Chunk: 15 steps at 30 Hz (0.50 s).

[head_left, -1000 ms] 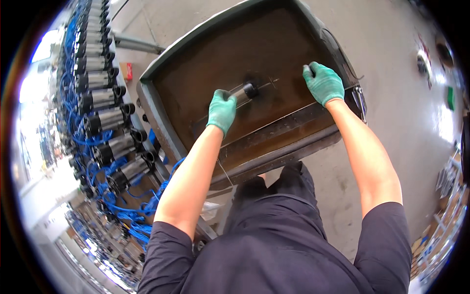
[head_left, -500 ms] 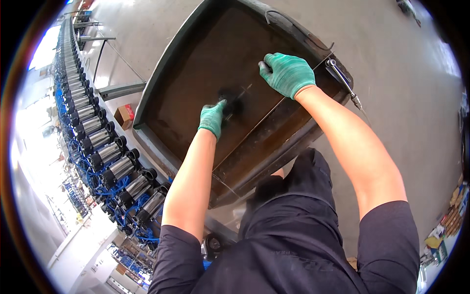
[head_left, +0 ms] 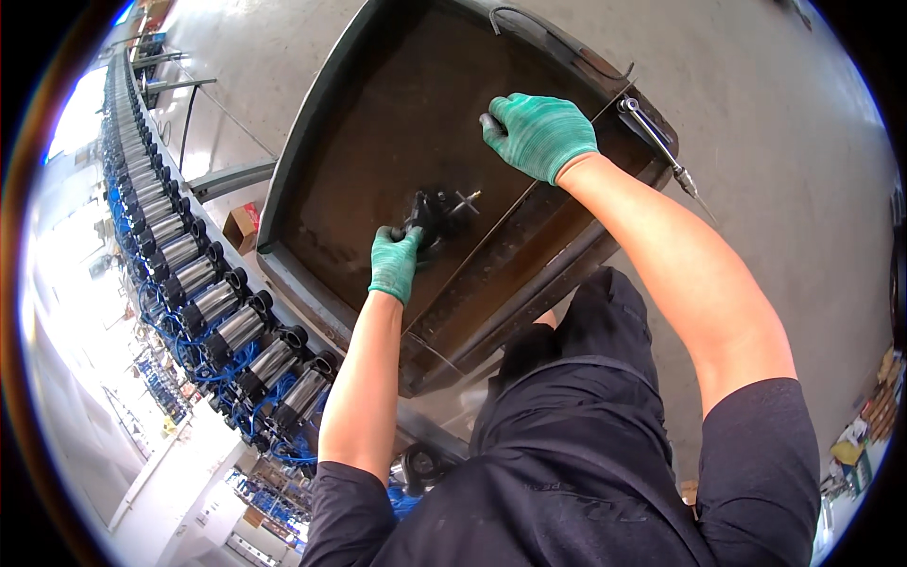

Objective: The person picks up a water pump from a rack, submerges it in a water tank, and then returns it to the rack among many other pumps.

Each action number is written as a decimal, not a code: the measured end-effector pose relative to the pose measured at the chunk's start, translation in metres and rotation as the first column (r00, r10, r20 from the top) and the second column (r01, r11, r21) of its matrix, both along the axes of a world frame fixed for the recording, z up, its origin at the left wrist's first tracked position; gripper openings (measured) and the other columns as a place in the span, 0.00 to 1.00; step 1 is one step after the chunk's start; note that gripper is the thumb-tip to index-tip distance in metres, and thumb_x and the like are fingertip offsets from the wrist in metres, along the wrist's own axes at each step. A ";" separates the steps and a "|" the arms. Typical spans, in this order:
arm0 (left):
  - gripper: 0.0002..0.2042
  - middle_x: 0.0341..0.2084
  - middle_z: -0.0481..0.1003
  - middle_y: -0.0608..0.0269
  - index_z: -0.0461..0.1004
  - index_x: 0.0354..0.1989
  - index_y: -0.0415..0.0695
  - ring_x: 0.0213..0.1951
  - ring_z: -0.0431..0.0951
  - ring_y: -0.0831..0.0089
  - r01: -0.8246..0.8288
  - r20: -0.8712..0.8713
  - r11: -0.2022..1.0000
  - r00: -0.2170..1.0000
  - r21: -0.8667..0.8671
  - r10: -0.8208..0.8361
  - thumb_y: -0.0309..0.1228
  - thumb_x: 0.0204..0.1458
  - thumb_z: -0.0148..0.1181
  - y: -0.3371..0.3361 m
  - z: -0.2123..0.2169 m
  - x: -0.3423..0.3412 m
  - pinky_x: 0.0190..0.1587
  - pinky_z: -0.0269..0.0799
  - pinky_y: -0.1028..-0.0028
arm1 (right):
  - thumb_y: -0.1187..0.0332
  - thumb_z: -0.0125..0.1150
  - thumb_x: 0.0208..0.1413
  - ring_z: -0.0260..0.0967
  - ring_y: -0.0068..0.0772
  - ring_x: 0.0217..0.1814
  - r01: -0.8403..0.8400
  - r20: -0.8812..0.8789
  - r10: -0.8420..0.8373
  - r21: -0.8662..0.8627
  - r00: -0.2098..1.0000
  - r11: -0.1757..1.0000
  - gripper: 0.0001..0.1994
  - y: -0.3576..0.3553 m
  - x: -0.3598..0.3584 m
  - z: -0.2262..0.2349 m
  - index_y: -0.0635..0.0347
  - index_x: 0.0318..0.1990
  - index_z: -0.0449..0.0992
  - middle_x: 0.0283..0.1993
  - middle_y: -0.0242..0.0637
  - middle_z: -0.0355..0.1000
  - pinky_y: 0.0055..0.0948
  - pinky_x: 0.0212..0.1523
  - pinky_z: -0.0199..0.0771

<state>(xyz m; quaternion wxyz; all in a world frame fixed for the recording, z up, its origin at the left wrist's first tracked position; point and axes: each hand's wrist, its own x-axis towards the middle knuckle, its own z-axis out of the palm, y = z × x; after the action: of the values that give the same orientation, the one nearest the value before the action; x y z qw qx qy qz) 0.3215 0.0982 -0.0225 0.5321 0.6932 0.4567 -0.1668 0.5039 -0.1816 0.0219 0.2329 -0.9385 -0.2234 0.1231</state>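
Observation:
My left hand (head_left: 393,264), in a green glove with dark fingertips, closes on a black part (head_left: 425,215) low in the tub. A small metal cross-shaped fitting (head_left: 466,202) with a brass-coloured tip sticks out on its right side. The part looks at least partly under the brown liquid (head_left: 378,123), so its outline is blurred. The tub (head_left: 300,142) is wide, with a grey-green rim. Above its right half hangs my right hand (head_left: 543,137), gloved alike, its fingers curled inward. Whatever those fingers may hold is hidden.
On the tub's right edge lies a metal air gun (head_left: 652,137) with a hose. A bent dark rod (head_left: 557,40) rests along the far rim. A long row of silver cylinders (head_left: 239,327) with blue tubing runs down the left. A cardboard box (head_left: 241,227) stands beside the tub.
My left hand has moved slightly left and nearer to me. The black part and its fitting now show more clearly. My right hand has shifted a little left, fingers still curled.

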 end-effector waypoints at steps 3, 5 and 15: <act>0.13 0.35 0.76 0.58 0.65 0.41 0.43 0.31 0.81 0.66 -0.096 -0.010 0.994 0.995 -0.058 0.096 0.27 0.60 0.68 -0.016 0.023 0.002 0.28 0.85 0.64 | 0.53 0.50 0.71 0.82 0.50 0.42 -0.003 -0.018 0.002 -0.012 1.000 1.000 0.18 -0.001 0.001 -0.002 0.54 0.41 0.81 0.39 0.42 0.82 0.48 0.43 0.83; 0.13 0.35 0.75 0.58 0.65 0.39 0.43 0.30 0.80 0.66 -0.088 0.014 0.995 0.996 -0.041 0.089 0.26 0.60 0.68 -0.012 0.022 -0.004 0.28 0.85 0.63 | 0.53 0.50 0.71 0.82 0.50 0.42 -0.007 -0.011 0.007 0.001 1.000 1.000 0.18 0.000 0.000 -0.001 0.54 0.41 0.81 0.39 0.42 0.82 0.48 0.44 0.83; 0.13 0.34 0.72 0.63 0.65 0.42 0.43 0.28 0.74 0.74 -0.090 0.097 0.993 0.992 0.076 0.082 0.26 0.61 0.67 -0.012 0.005 -0.028 0.28 0.79 0.70 | 0.54 0.51 0.70 0.82 0.50 0.42 -0.007 0.031 0.005 0.044 1.000 0.999 0.17 -0.002 0.000 -0.004 0.54 0.41 0.82 0.39 0.42 0.83 0.49 0.44 0.83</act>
<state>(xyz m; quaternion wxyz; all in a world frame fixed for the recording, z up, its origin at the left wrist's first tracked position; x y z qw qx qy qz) 0.2934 0.0865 -0.0172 0.5314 0.7006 0.4671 -0.0929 0.5035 -0.1832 0.0178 0.2498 -0.9342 -0.2324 0.1043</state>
